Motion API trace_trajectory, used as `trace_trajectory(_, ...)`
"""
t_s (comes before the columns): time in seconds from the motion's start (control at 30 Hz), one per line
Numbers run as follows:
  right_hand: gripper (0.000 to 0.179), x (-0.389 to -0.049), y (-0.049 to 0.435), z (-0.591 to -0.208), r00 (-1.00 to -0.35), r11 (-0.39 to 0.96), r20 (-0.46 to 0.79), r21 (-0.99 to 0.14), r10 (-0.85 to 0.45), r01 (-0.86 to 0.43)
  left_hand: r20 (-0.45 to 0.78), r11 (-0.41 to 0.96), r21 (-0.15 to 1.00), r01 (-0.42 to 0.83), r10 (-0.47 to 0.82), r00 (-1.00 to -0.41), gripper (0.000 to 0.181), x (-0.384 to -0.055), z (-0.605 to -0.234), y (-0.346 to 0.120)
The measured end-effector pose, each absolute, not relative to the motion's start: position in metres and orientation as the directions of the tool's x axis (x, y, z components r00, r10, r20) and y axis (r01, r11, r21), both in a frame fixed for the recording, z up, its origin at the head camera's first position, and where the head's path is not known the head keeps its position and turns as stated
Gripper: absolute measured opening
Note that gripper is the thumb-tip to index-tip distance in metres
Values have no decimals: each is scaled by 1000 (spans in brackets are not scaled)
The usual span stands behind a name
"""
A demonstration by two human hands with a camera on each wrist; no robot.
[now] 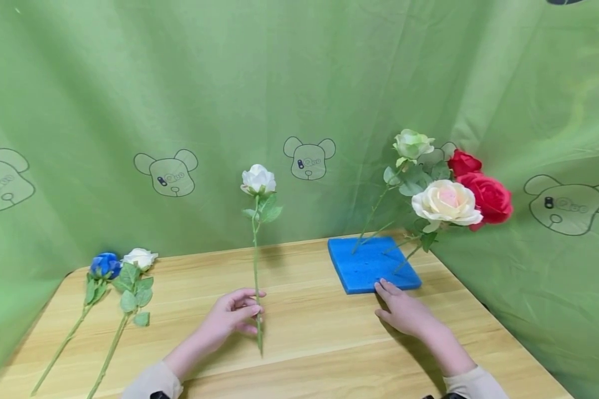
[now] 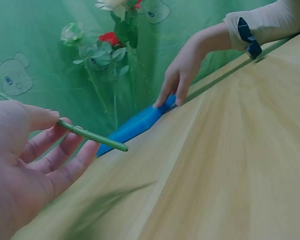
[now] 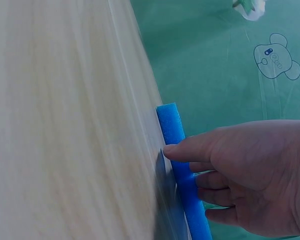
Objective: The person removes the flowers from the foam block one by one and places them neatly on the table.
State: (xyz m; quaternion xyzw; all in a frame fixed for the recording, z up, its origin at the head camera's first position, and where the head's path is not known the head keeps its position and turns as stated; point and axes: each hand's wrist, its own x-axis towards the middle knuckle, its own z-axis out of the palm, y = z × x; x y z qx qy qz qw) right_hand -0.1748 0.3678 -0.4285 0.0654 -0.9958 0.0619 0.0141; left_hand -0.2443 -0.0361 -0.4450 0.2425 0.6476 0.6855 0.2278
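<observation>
Left hand (image 1: pixel 232 316): raised over the near middle of the table, to the left of the block.
Left fingers: thumb and fingertips pinched a green stem near its lower end; the other fingers were spread loosely around it.
White rose (image 1: pixel 256 244): held upright by the left hand, bloom at the top, leaves just beneath; the cut end projected past the fingers above the table, and its shadow fell apart from it.
Right hand (image 1: pixel 404 311): positioned palm down at the near edge of the block.
Right fingers: extended, with the tips resting on the block's near edge; the thumb stood apart from the fingers. No stem was held.
Blue foam block (image 1: pixel 346 271): laid flat at the far right of the table; several stems were set in it.
Pale green rose (image 1: pixel 412 145): stem set in the far left part of the block, tilted to the right.
Cream rose (image 1: pixel 447 202): tilted right, pink at the centre, stem set toward the block's near right.
Red roses (image 1: pixel 488 198): two blooms behind and right of the cream rose; stem entry points could not be told.
Blue rose (image 1: pixel 105 266): lying at the table's left, stem toward the near edge.
Spare white rose (image 1: pixel 140 259): lying just right of the blue rose, leaves attached.
Table (image 1: pixel 309 366): wood-grained, bordered by a green curtain (image 1: pixel 219 83) printed with bear heads.
</observation>
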Motion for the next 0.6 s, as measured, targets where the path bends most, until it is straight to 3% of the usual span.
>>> trace_trajectory(0.6,62,-174,366,-429,-993,987,20,-104,-121,-122,-48,15,999,-47,528,-848,48,-221,-448,-127)
